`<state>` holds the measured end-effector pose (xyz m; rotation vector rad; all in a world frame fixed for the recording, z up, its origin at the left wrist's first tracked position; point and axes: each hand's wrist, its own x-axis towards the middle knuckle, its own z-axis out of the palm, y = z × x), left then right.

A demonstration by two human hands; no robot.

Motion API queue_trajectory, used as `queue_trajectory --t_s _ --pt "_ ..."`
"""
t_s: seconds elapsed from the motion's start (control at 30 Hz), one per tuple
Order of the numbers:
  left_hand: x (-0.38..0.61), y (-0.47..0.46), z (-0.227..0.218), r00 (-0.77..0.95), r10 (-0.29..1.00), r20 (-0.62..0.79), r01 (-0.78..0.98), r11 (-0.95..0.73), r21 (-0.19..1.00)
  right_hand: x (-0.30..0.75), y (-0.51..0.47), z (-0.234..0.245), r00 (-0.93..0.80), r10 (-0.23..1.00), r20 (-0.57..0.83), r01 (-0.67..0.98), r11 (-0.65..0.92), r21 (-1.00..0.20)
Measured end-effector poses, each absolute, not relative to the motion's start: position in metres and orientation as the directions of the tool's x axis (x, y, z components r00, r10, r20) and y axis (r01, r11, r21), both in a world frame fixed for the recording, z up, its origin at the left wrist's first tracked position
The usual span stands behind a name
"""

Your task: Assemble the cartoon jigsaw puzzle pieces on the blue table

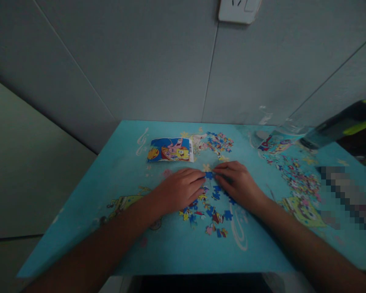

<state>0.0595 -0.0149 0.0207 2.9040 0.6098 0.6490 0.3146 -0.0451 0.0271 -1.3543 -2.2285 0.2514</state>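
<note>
Both my hands meet over the middle of a light blue table. My left hand [183, 188] has its fingers together, their tips at the left side of a small blue jigsaw piece [209, 175]. From the other side, my right hand [237, 179] pinches at the same piece with thumb and forefinger. Below them lie loose jigsaw pieces [218, 215], mostly blue with yellow and red parts; my left hand hides some. Behind my hands is a printed cartoon picture card [171, 150], flat on the table.
A pile of jigsaw pieces [220, 142] lies beyond my hands; a larger spread [303, 181] covers the right. At the back right are a clear container with a cartoon label [282, 140] and a dark bottle [338, 124]. A wall [158, 61] borders the table's far edge.
</note>
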Motion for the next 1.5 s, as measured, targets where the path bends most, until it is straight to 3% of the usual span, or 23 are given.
queue_trajectory --t_s 0.23,0.63,1.07,1.5 --pt "0.062 -0.017 0.020 0.823 0.405 0.399 0.337 -0.913 0.230 0.313 -0.043 0.022 -0.365 0.876 0.316 0.793 0.470 -0.387" --pt "0.061 -0.018 0.023 0.802 0.504 0.320 0.456 -0.863 0.216 0.313 -0.042 0.019 -0.361 0.881 0.307 0.795 0.463 -0.393" --pt "0.061 -0.017 0.020 0.803 0.485 0.345 0.434 -0.874 0.218 0.311 -0.041 0.022 -0.352 0.891 0.286 0.781 0.448 -0.435" --pt "0.061 -0.015 0.023 0.828 0.446 0.339 0.399 -0.895 0.201 0.305 -0.047 0.031 -0.402 0.860 0.315 0.855 0.475 -0.206"
